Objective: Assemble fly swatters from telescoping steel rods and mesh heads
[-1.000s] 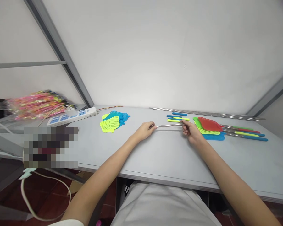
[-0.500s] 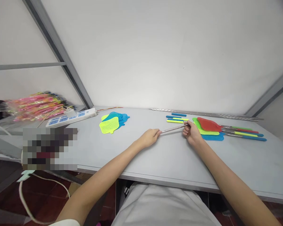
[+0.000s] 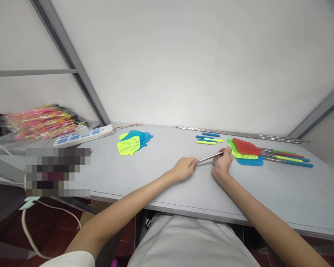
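Note:
Between my two hands runs a thin metal rod (image 3: 208,158), tilted up toward the right above the grey table. My left hand (image 3: 184,167) is closed around its lower left end. The fingers of my right hand (image 3: 223,160) grip the upper right end. Just beyond my right hand lie several short grip sleeves (image 3: 206,142) in blue and yellow. To its right are fly swatters with red (image 3: 245,147), green, yellow and blue heads, metal shafts and coloured grips. Loose swatter heads in yellow (image 3: 129,145) and blue (image 3: 144,138) are piled to the left of my hands.
Several long metal rods (image 3: 242,135) lie along the wall at the table's back edge. A white power strip (image 3: 83,135) sits at the left. Behind it are plastic-wrapped pink and yellow items (image 3: 41,122). A pale cable (image 3: 26,231) hangs below the table's left end.
Both hands have come slightly closer together and nearer to me, the left one moving right. The rod stays between them, and less of it shows. The camera view has shifted a little.

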Available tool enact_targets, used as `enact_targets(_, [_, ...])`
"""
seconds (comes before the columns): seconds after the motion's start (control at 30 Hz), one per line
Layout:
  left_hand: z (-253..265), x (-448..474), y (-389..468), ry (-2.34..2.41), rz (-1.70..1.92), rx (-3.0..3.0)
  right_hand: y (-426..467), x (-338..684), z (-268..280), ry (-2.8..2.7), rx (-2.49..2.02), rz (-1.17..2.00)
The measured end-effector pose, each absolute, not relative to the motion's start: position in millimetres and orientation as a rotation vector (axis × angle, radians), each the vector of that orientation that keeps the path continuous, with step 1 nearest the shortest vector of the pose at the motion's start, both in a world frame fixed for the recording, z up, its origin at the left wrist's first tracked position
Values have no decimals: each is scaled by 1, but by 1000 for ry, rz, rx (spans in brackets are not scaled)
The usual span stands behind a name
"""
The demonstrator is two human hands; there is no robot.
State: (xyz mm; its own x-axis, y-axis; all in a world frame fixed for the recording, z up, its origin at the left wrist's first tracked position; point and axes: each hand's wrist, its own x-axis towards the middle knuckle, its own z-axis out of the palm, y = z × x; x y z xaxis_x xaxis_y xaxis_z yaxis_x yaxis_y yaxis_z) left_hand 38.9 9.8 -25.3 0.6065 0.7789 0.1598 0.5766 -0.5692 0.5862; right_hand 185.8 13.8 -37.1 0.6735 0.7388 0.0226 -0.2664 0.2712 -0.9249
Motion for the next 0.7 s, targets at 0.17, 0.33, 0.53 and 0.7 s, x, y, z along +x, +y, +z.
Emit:
enact_targets(0.17, [-23, 39, 11, 1064, 589, 2286, 17, 191, -33, -558, -1108, 845])
enact_targets(0.33, [-17, 35, 15, 1019, 618, 2220, 19, 202, -24, -603, -1089, 938])
enact_targets(0.53, [-11, 27, 18, 993, 604, 2152, 21, 210, -21, -599, -1078, 913])
enact_targets(0.7, [-11, 25, 20, 994, 579, 2187, 23, 216, -20, -588, -1093, 903])
